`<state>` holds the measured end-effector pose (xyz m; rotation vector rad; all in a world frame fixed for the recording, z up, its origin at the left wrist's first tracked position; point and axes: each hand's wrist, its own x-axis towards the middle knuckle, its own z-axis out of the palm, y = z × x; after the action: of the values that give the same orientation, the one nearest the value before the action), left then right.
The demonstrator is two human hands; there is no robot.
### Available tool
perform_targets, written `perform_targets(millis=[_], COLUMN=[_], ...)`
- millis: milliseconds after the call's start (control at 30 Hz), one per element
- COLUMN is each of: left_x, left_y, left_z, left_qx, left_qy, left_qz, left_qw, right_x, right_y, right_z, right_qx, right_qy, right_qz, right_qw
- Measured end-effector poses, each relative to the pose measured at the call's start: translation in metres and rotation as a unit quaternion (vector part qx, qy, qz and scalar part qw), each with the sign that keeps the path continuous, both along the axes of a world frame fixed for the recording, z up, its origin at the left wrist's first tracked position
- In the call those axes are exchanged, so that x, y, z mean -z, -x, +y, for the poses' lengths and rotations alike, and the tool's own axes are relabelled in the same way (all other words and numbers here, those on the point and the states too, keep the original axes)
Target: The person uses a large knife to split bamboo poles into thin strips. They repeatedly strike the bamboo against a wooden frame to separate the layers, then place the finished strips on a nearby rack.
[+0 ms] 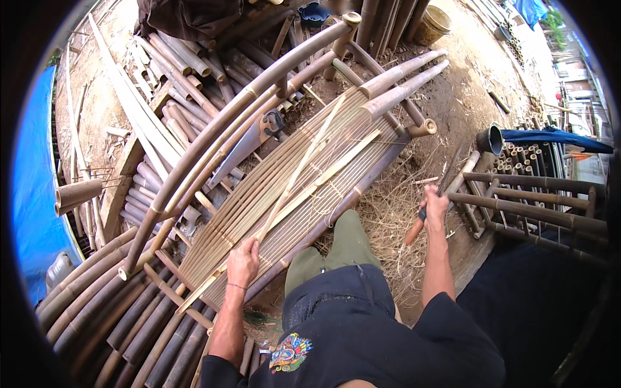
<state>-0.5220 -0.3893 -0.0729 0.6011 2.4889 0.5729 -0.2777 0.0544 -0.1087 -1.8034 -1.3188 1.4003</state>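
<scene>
A long bamboo bench [304, 71] stands slantwise in front of me, its seat made of thin bamboo slats [259, 187]. My left hand [242, 265] is closed around the near end of a thin pale bamboo strip [299, 167] that reaches up across the seat. Another pale split strip [339, 165] lies along the slats, near thin loops of cord. Off to the right of the bench, my right hand [435, 205] is closed on a knife with an orange-brown handle [414, 231] and a dark, narrow blade pointing away from me. A handsaw [246, 147] rests by the backrest.
Cut bamboo poles [178, 61] are piled behind the bench, with more poles [129, 323] at lower left. Shavings [388, 258] cover the ground beside my legs. A bamboo frame [530, 210] stands at right, near a dark bucket [490, 140]. Blue tarp [39, 194] hangs far left.
</scene>
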Motion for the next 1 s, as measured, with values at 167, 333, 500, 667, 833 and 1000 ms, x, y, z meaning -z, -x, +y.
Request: perform_targets(millis=[167, 333, 500, 667, 833, 1000], left_x=[0.037, 0.092, 0.12, 0.128, 0.131, 0.148], left_y=[0.075, 0.108, 0.128, 0.139, 0.147, 0.161], left_z=[0.077, 0.175, 0.24, 0.279, 0.301, 0.303], left_qx=[-0.044, -0.013, -0.003, 0.013, 0.025, 0.043], left_qy=[0.002, 0.057, 0.092, 0.101, 0.095, 0.027], left_qz=[0.009, 0.003, -0.025, -0.032, -0.035, -0.034], left_qw=[0.999, 0.998, 0.995, 0.994, 0.995, 0.998], right_x=[0.085, 0.096, 0.092, 0.079, 0.091, 0.105], right_y=[-0.092, -0.137, -0.184, -0.181, -0.172, -0.151], right_z=[-0.037, -0.064, -0.064, -0.056, -0.046, -0.047], right_qx=[-0.114, -0.225, -0.266, -0.208, -0.203, -0.185], right_qy=[0.077, 0.191, 0.247, 0.291, 0.312, 0.322], right_qz=[-0.203, -0.356, -0.44, -0.449, -0.42, -0.378], right_qw=[0.969, 0.887, 0.822, 0.819, 0.828, 0.848])
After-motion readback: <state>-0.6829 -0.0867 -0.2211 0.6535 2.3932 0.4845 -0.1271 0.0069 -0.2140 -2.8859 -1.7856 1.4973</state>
